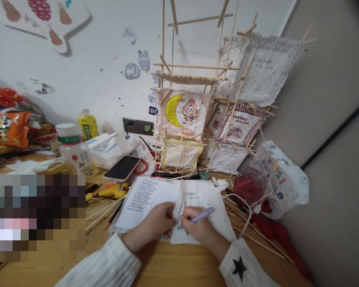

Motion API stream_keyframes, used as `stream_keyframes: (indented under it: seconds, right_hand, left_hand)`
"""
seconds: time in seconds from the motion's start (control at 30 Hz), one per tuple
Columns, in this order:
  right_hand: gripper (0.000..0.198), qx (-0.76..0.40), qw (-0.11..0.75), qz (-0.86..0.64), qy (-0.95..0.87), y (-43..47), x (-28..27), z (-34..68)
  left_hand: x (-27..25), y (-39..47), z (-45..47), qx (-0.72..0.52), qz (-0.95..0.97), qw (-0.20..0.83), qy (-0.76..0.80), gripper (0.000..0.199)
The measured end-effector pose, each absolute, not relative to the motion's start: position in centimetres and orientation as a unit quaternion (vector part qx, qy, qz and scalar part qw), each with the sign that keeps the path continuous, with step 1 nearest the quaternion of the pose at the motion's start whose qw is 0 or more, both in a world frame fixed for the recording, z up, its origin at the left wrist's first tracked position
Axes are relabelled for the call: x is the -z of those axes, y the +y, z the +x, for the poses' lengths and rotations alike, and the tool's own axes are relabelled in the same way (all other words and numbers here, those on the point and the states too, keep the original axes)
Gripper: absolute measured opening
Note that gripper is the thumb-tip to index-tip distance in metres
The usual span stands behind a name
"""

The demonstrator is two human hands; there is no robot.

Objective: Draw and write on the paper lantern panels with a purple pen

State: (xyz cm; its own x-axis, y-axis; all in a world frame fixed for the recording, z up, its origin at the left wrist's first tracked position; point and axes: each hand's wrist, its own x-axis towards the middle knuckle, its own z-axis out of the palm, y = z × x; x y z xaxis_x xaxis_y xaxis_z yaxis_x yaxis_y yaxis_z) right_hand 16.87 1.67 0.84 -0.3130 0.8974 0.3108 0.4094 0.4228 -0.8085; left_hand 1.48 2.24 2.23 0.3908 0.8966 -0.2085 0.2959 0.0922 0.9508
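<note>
Sleeves [103, 263] are pointing toward paper [219, 215] on the worktop [170, 267]; the right grip [196, 226] is clamping a pen [204, 215] over it, the left grip [155, 222] curling at its edge, whether pinching I can't tell.

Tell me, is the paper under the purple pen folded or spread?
Spread: the paper lies open beneath the right hand, its writing in view.

A right hand [196, 226] held a purple pen [202, 215] over a drawn-on sheet [203, 199].
The left hand [157, 221] rested at the sheet's left edge, over a handwritten page [148, 195]; a phone [121, 168] lay farther left, and a stick frame [196, 66] bearing decorated papers [184, 113] stood behind.
</note>
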Motion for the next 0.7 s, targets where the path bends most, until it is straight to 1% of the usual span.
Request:
stream_keyframes:
  seconds: [0.2, 0.27, 0.33, 0.43, 0.6, 0.7]
  right_hand:
    - [0.026, -0.322, 0.387, -0.440, -0.743, 1.5, -1.1, 16.7]
    - [0.027, -0.326, 0.402, -0.447, -0.729, 1.5, -1.3, 16.8]
    - [0.028, -0.333, 0.441, -0.463, -0.694, 1.6, -1.7, 17.2]
    - [0.027, -0.328, 0.521, -0.482, -0.623, 2.0, -2.7, 18.4]
    - [0.026, -0.247, 0.651, -0.483, -0.530, 3.0, -4.0, 20.9]
    - [0.028, -0.239, 0.687, -0.465, -0.505, 3.4, -4.1, 21.6]
  left_hand:
    - [-2.2, 2.3, 1.5, -0.265, 0.621, 0.552, 0.489, 0.019]
    - [-2.2, 2.3, 1.5, -0.262, 0.622, 0.548, 0.493, 0.017]
    - [-2.3, 2.2, 1.5, -0.259, 0.625, 0.543, 0.498, 0.014]
    - [-2.4, 2.2, 1.4, -0.259, 0.632, 0.532, 0.500, 0.013]
    - [-2.6, 2.2, 1.4, -0.288, 0.652, 0.496, 0.497, 0.035]
    - [-2.9, 2.2, 1.5, -0.319, 0.657, 0.472, 0.493, 0.040]
